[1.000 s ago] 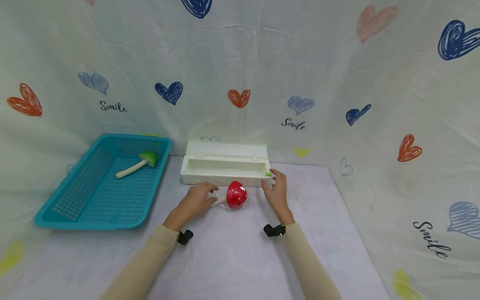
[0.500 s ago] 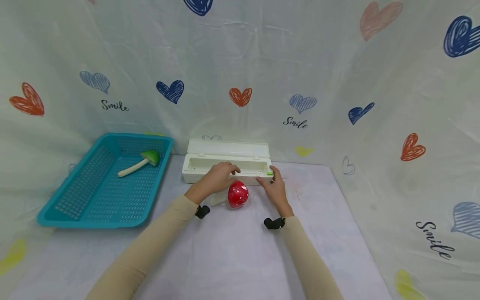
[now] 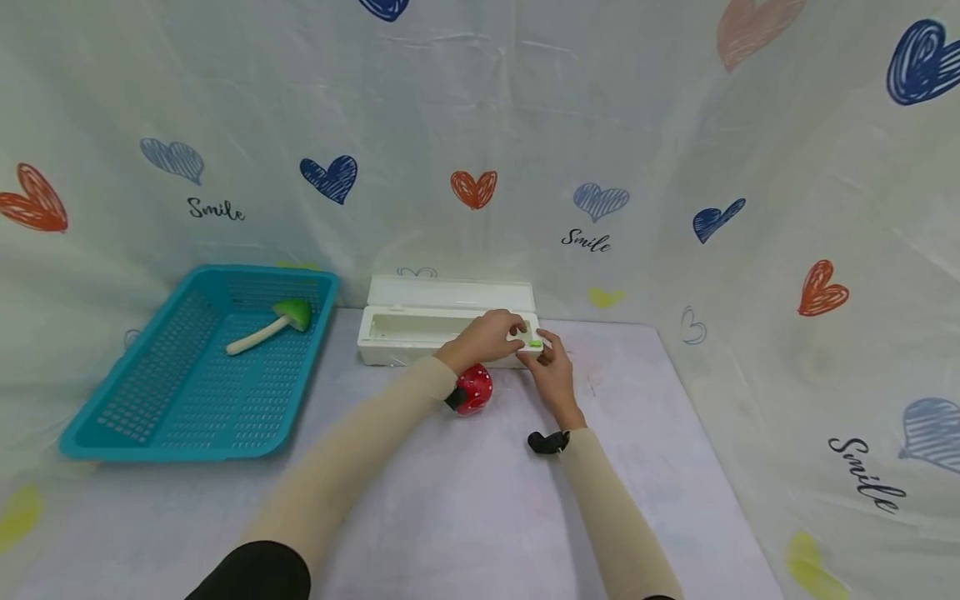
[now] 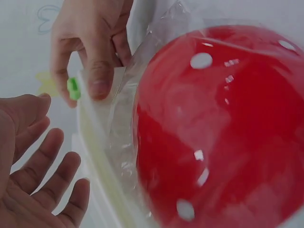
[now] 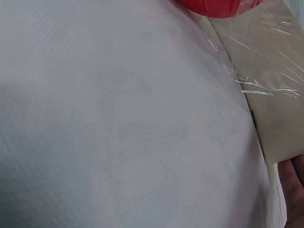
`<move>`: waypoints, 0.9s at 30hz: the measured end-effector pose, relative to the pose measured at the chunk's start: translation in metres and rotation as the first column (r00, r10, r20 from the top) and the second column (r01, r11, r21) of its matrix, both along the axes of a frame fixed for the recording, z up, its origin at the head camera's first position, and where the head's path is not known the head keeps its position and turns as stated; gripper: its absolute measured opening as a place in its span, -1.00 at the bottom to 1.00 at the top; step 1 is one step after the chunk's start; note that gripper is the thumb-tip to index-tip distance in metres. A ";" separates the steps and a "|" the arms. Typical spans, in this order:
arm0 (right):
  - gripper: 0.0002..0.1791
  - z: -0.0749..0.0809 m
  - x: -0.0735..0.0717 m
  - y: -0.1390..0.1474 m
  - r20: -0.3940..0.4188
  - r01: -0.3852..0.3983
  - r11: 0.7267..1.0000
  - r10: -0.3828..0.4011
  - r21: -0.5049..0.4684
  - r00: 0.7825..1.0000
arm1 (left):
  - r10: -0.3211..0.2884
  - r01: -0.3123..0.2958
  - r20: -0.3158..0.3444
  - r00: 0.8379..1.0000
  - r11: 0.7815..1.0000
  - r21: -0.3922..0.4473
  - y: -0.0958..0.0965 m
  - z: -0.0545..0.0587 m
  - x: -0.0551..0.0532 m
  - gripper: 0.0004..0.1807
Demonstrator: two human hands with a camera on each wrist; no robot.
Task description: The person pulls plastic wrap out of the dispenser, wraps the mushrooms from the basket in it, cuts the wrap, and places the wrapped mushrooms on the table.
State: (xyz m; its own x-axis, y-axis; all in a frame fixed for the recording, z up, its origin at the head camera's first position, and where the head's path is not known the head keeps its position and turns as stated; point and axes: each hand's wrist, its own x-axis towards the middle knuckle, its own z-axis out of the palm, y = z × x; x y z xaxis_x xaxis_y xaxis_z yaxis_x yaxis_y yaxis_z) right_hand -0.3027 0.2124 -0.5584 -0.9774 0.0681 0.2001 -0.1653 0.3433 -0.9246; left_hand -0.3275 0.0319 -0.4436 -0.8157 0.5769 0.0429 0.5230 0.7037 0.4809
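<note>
A long white plastic box (image 3: 420, 357) stands on the table with its lid (image 3: 450, 294) raised and a small green piece (image 4: 73, 89) at its right end. My right hand (image 3: 552, 375) grips that end, thumb on the front wall and fingers round the corner. Over the box's right part reaches my left hand (image 3: 487, 336); in the left wrist view its fingers are loosely bent, apart from the green piece and holding nothing. A red toy mushroom (image 4: 213, 133) with white dots, wrapped in clear plastic, lies before the box. My left forearm hides its stem in the head view.
To the left stands a blue perforated basket (image 3: 288, 442) holding a toy mushroom (image 3: 288, 317) with a green cap and white stem. A curtain (image 3: 525, 100) printed with hearts hangs behind the box and along the right side of the table (image 3: 450, 517).
My left hand has left the mushroom's stem, rising and moving right over the box towards the green piece. My right hand has stayed at the box's right end, its thumb shifting slightly.
</note>
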 end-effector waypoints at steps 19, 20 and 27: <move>-0.29 -0.007 0.001 0.001 -0.111 0.060 0.989 -0.045 0.134 0.993 | 0.006 -0.006 0.004 1.000 0.999 0.052 0.031 -0.018 -0.013 -0.81; -0.29 -0.007 0.001 0.001 -0.107 0.057 0.989 -0.043 0.136 0.993 | 0.009 -0.009 -0.002 1.000 0.998 0.058 0.030 -0.018 -0.012 -0.82; -0.30 -0.004 0.000 0.005 -0.061 0.044 0.995 -0.038 0.087 0.997 | 0.038 -0.038 0.005 0.999 0.999 0.026 0.029 -0.020 -0.012 -0.83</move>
